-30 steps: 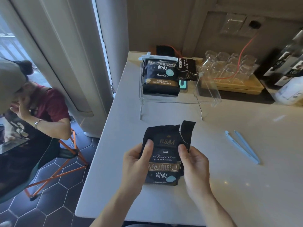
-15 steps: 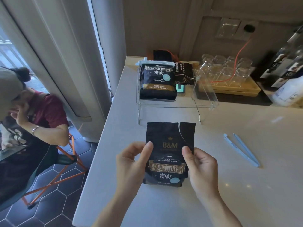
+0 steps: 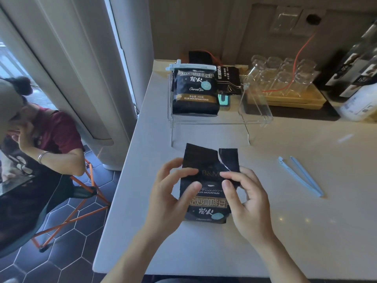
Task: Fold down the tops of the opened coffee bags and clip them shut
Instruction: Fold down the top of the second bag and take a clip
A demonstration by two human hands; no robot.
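Bag (image 3: 206, 205) upright between both hands, pinched at its sides.

Head-worn camera looks forward and down, close over the counter (image 3: 306, 231).

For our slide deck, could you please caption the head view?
Both hands, left hand and right hand, grip a torn-open coffee bag on the counter; blue clip lies open nearby.

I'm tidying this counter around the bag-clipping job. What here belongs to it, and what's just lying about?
Belongs to the job:
torn-open coffee bag, held by left hand and right hand
blue bag clip
clipped coffee bag

Lying about:
glass cups
wooden tray
white bottle
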